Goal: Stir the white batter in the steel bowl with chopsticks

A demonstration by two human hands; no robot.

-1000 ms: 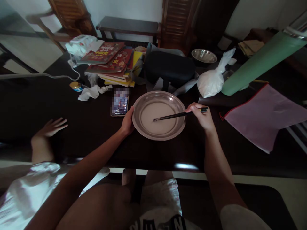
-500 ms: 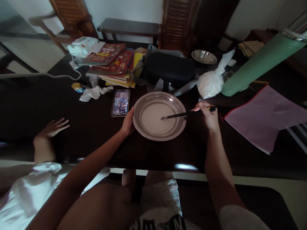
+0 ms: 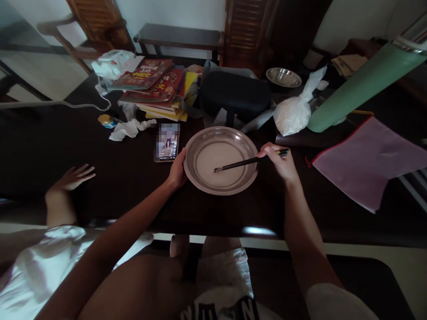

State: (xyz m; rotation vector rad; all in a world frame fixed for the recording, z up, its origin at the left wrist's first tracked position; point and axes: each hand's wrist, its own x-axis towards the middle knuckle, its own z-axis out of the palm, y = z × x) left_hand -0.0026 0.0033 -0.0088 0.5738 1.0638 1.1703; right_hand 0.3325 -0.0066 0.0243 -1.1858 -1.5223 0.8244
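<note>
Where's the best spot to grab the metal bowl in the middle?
Likely by the rim of the metal bowl, from left and right together: its lip spreads outward, and opposite holds should keep the pale contents level. The left hand holds its left edge.

Basin (image 3: 220, 190) at frame centre, chopsticks (image 3: 240, 163) in it
On the bench (image 3: 213, 215): phone (image 3: 170, 144) just left, books (image 3: 150, 82) upper left, tied bag (image 3: 293, 117) upper right.

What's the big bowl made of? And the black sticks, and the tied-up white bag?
The big bowl looks like shiny metal, maybe steel: bright glints show on its wall. The black sticks could be wood or plastic; they look dark and straight, but I can't tell which. The tied-up white bag is probably thin plastic: its top looks crinkly and see-through.
</note>
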